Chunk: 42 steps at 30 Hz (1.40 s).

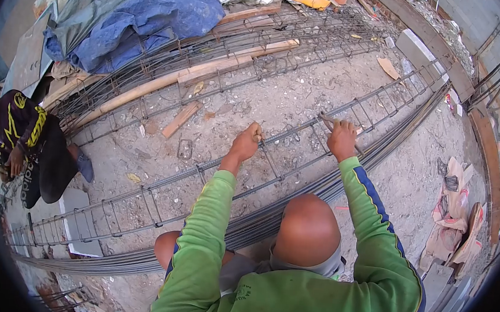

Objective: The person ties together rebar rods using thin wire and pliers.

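A co-worker (22,142) was seen crouched far left of the hands. The rebar cage (213,170) was steadied by the left hand (246,142), closed around a bar; beside it, a tying tool (328,122) was gripped by the right hand (342,139) at a stirrup joint.

Ground (279,99): bare dirt and gravel, carries everything. On it: long rebar cage (157,198) running diagonally, loose rebar bundle (293,210) just beside it, second cage (283,43) further back with wooden planks (234,62) on it. Blue tarp (149,16) top left, wood offcut (180,119) mid-ground, paper sacks (456,215) at right.
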### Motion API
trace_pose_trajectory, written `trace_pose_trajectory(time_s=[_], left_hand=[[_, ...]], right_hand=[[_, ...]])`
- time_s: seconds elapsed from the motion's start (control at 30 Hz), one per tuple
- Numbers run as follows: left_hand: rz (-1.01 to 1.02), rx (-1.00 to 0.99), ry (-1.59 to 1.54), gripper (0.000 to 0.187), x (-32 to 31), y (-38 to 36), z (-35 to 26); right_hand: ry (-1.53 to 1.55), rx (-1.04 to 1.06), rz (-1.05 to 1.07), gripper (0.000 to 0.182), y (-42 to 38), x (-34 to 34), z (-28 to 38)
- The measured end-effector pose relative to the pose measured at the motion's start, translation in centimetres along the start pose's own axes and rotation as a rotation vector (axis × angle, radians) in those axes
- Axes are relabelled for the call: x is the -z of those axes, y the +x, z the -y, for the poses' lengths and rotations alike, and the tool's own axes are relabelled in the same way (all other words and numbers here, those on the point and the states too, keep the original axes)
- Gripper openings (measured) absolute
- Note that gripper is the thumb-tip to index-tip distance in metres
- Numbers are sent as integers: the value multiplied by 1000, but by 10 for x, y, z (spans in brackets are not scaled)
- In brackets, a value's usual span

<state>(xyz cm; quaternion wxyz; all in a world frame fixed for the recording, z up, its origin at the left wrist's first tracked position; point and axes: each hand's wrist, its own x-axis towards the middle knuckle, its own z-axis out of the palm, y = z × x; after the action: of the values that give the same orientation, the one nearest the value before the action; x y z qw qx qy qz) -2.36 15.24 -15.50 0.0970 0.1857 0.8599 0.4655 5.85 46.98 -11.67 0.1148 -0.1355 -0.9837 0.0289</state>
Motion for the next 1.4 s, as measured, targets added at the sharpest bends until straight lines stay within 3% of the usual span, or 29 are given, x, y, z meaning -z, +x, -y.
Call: trace_pose_trajectory(time_s=[0.03, 0.1, 0.13, 0.2, 0.3, 0.33, 0.4, 0.47, 0.5, 0.57, 0.6, 0.7, 0.83, 0.9, 0.93, 1.0, 1.1, 1.2, 1.33, 1.4], left_hand=[[-5, -6, -26, 7, -2, 0, 2], [24, 16, -8, 7, -1, 2, 1], [45, 27, 11, 7, -1, 3, 1], [49, 32, 10, 7, -2, 2, 0], [9, -1, 18, 7, -4, 1, 1], [-25, -33, 25, 7, -4, 0, 2], [-4, -2, 13, 7, 0, 1, 1], [31, 7, 6, 7, 0, 2, -3], [48, 41, 18, 6, 0, 3, -4], [65, 69, 36, 6, 1, 4, -6], [53, 53, 8, 5, 1, 3, -6], [33, 29, -18, 5, 1, 3, -2], [41, 32, 5, 7, -2, 5, 3], [48, 42, -11, 8, -3, 7, 1], [55, 57, -19, 9, -2, 7, 3], [27, 23, -21, 9, -4, 6, 9], [15, -8, -32, 9, -5, 5, 10], [13, -1, -23, 8, -3, 8, 7], [8, 3, -26, 9, 0, 1, 3], [-20, -3, -79, 10, -2, 1, 4]], right_hand=[[80, 78, -91, 36, -6, 12, 20], [253, 403, -71, 45, -12, 13, 46], [255, 397, -66, 45, -14, 10, 59], [51, 624, -53, 42, -14, 6, 79], [101, 702, 39, 32, 12, -26, 74], [102, 714, 36, 32, 25, -20, 78], [279, 622, 265, 28, 44, -9, 79], [412, 546, 217, 25, 66, -22, 80], [386, 490, 358, 27, 78, -24, 83], [272, 439, 578, 43, 95, -39, 84], [274, 441, 572, 43, 98, -51, 84], [64, 336, 839, 60, 95, -59, 94], [25, 242, 643, 46, 62, -39, 117], [135, 424, 53, 31, 35, 3, 129], [134, 432, 57, 31, 27, -2, 128], [433, 429, 348, 26, 6, -20, 126], [378, 536, 292, 17, -31, -42, 122], [375, 486, 269, 17, -37, -37, 124], [223, 604, 405, 22, -36, -26, 121], [370, 544, 366, 23, -38, -41, 114]])
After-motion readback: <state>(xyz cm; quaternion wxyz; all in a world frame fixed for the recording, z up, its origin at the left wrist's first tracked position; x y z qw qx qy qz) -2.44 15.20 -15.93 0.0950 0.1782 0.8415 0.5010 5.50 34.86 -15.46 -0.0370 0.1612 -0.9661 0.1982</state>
